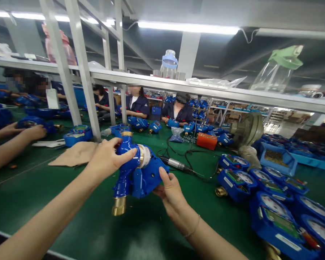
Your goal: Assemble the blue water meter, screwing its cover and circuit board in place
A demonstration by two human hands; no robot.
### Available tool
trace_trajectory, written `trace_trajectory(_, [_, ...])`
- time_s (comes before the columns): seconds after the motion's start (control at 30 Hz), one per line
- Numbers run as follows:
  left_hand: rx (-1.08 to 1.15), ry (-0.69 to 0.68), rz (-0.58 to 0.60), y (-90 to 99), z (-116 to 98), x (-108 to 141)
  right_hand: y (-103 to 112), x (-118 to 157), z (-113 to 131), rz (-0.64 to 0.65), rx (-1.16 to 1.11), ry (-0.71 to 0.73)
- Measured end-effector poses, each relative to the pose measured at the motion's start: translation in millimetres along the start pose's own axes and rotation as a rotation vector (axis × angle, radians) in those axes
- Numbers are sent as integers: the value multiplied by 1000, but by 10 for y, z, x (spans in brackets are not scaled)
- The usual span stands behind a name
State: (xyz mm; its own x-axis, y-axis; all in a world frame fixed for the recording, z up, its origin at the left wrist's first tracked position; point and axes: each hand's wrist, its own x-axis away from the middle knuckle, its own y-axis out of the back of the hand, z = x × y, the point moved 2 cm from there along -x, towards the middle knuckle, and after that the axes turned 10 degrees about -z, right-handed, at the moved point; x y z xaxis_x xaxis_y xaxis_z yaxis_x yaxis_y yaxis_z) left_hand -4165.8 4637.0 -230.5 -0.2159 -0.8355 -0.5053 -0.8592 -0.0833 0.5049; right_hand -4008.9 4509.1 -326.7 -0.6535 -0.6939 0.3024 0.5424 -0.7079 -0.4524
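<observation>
Both hands are engaged on one blue meter (pixel 151 177), held over the green bench (pixel 97 224) at the near middle. We record our left hand (pixel 108 157) gripping the pipe body, thumb across its front, and our right hand (pixel 173 191) grasping the lower right edge of the housing, thumb on the face toward us. A white collar and a brass ring sit between pipe body and housing; a threaded brass end points down and toward us.

We find the bench surface smooth and slightly reflective. Just beyond the held meter, to the right, lies an electric screwdriver (pixel 178 165) with dark cables; to the left, a tan cloth (pixel 73 155). On the right we note a group of meters (pixel 278 220) with dials and circuit boards exposed, a blue bin (pixel 284 168) of small parts, and a fan (pixel 250 130). Farther off stand an orange box (pixel 207 141) and a bag of blue pieces (pixel 176 134).

At far left, a co-worker's hands (pixel 35 133) hold another meter. Persons in dark jackets (pixel 178 112) sit across the bench. Above runs a shelf (pixel 213 90) on metal posts (pixel 82 72), carrying drink bottles; tube lights (pixel 189 27) are lit overhead.
</observation>
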Motion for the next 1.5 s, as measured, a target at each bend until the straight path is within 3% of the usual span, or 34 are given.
trace_trajectory(0.13, [-223, -38, 261, -323, 394, -124, 111, 52, -359, -83, 15, -141])
trace_trajectory(0.23, [-274, -70, 435, -523, 506, -184, 152, 105, -525, -105, 10, -232])
trace_trajectory(0.33, [-258, -98, 573, -660, 488, -276, 142, 154, -579, -78, -46, -300])
trace_trajectory(0.7, [-529, -147, 823, -895, 360, -720, 93, 97, -637, -64, -199, -388])
trace_trajectory(0.9, [-692, -288, 963, -1034, 300, -628, 69, 85, -574, 15, -94, -501])
trace_trajectory(1.03, [-726, -376, 1058, -1216, 262, -535, 180, 73, -532, 191, 147, -516])
trace_trajectory(1.1, [-721, -395, 1118, -1304, 274, -525, 308, 24, -454, 327, 403, -436])
trace_trajectory(1.2, [-693, -403, 1180, -1417, 325, -538, 520, -173, -215, 472, 991, -143])
trace_trajectory(1.27, [-667, -414, 1180, -1472, 365, -549, 602, -397, 13, 420, 1226, 72])
trace_trajectory(1.4, [-636, -418, 1081, -1514, 429, -546, 516, -984, 435, 177, 1407, 486])
trace_trajectory(1.5, [-616, -395, 1010, -1473, 472, -522, 367, -1472, 551, 78, 1551, 606])
